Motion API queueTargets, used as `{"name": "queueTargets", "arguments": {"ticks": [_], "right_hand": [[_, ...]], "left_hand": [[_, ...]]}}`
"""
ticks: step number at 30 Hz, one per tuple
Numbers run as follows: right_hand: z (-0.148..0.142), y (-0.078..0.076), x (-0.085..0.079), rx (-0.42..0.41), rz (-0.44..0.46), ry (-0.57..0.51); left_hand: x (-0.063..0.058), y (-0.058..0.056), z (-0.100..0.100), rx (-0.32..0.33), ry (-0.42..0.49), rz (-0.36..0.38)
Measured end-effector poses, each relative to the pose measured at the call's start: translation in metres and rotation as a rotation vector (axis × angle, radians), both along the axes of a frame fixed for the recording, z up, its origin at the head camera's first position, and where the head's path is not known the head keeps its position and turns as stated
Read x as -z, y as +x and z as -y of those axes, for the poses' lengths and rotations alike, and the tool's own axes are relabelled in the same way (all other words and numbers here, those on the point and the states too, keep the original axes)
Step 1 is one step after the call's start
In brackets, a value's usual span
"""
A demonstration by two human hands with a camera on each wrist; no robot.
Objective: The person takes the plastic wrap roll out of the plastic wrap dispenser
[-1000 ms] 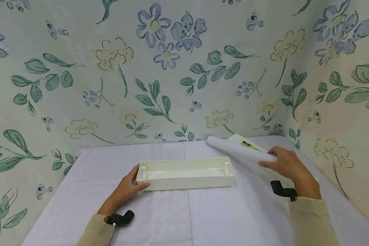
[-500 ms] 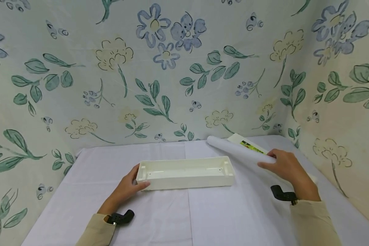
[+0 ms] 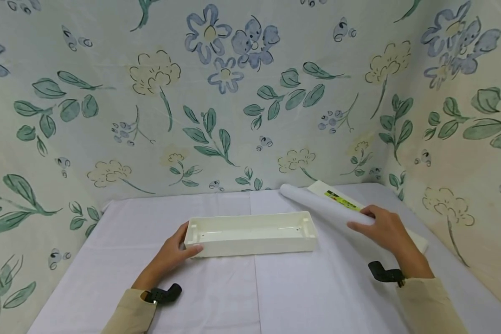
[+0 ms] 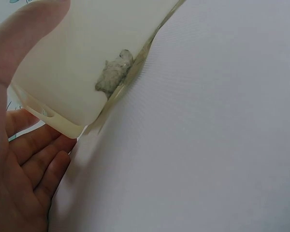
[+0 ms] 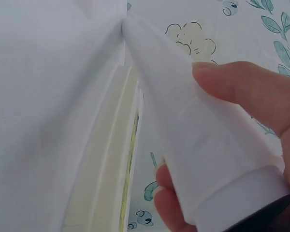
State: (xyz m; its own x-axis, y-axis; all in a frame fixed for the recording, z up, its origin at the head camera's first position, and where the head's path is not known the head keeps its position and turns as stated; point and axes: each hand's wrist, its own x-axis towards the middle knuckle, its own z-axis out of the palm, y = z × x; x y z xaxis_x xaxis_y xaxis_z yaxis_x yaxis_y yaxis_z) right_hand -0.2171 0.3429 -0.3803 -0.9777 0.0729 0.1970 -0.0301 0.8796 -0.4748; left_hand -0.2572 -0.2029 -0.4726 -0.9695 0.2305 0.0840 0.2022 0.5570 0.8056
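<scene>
A long cream plastic tray (image 3: 250, 249), open at the top, lies across the middle of the table. My left hand (image 3: 169, 257) grips its left end, thumb over the front wall and fingers behind. A torn greyish patch (image 4: 115, 73) marks that wall in the left wrist view. To the right, my right hand (image 3: 386, 234) holds the near end of a smooth white roll (image 3: 317, 202), thumb and fingers on opposite sides. The roll's end (image 5: 261, 217) looks dark in the right wrist view. Behind the roll lies a long cream piece (image 3: 419, 241) with a yellow-green label (image 3: 341, 200), partly hidden by hand and roll.
A white cloth (image 3: 217, 297) with a centre crease covers the table. Flower-printed fabric (image 3: 217, 116) rises behind the table and along the right side. Each wrist wears a black camera mount, such as the left mount (image 3: 167, 294).
My right hand has shifted slightly left and down with the roll's near end, and more of the cream piece and its label shows. The left hand and tray stay nearly the same.
</scene>
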Motion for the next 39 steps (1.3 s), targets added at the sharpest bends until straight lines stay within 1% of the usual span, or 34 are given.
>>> {"name": "queueTargets", "arguments": {"ticks": [3,7,13,18,23,27,32,39], "right_hand": [[-0.001,0.002,0.005,0.007,0.006,-0.028],[-0.002,0.003,0.012,0.021,-0.007,-0.037],[-0.004,0.003,0.022,0.080,-0.016,-0.062],[-0.005,0.005,0.027,0.114,-0.010,-0.081],[-0.005,0.006,0.031,0.143,-0.037,-0.091],[-0.004,0.008,0.034,0.136,-0.069,-0.109],[-0.003,0.009,0.037,0.125,-0.099,-0.101],[-0.003,0.010,0.041,0.125,-0.081,-0.100]], "left_hand": [[0.000,0.000,0.000,-0.002,-0.002,0.002],[0.000,0.000,0.000,-0.004,0.000,0.007],[0.001,-0.001,0.000,-0.006,-0.001,0.008],[0.001,-0.001,0.000,-0.008,-0.005,0.012],[0.001,-0.001,0.000,-0.006,-0.003,0.017],[0.001,-0.001,0.000,-0.007,-0.004,0.018],[0.001,-0.001,0.000,-0.007,-0.004,0.016],[0.003,-0.001,0.001,-0.003,-0.006,0.004]]}}
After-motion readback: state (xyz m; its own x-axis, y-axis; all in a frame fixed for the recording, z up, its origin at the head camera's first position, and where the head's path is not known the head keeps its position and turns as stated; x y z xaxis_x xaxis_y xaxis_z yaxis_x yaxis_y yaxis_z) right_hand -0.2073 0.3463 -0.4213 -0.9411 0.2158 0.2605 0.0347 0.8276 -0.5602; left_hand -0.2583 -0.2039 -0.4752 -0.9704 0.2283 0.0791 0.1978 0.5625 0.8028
